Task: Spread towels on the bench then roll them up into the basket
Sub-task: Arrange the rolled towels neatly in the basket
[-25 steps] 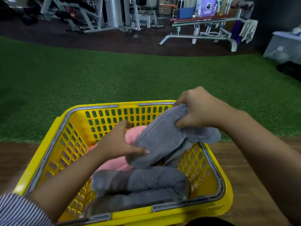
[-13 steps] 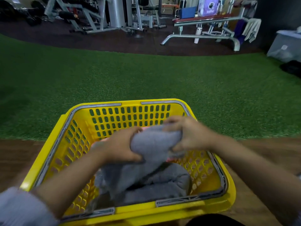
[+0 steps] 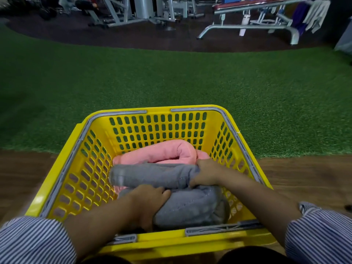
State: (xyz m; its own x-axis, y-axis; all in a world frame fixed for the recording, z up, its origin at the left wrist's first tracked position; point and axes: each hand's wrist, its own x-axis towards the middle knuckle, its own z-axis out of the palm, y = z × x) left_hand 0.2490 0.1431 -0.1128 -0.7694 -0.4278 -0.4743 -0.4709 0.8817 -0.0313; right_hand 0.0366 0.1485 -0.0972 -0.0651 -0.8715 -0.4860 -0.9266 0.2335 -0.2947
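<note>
I am looking down into a bright yellow plastic basket with perforated walls and grey rim trim (image 3: 158,128), which sits on a brown wooden surface (image 3: 304,174) right in front of me. Both of my forearms, in blue-and-white striped sleeves (image 3: 34,241), reach down into it.

Three rolled towels lie inside. A rolled pink terry towel (image 3: 162,152) rests against the far wall. Just in front of it, touching it, lies a rolled grey towel (image 3: 152,176), stretched crosswise from left to right. Nearest to me is a second, thicker grey towel roll (image 3: 192,206), pressed against the basket's near wall and sitting under the edge of the crosswise one.

My right hand (image 3: 206,175) grasps the right end of the crosswise grey towel, fingers curled over the fabric. My left hand (image 3: 147,201) is wrapped around the left end of the thicker near roll, fingers curled over its top where the two grey rolls meet.

Beyond the basket a wide strip of green artificial turf (image 3: 171,77) runs across the floor. Past that, on dark flooring, stand grey metal gym machines (image 3: 141,10) and a padded weight bench with a grey steel frame (image 3: 253,18).
</note>
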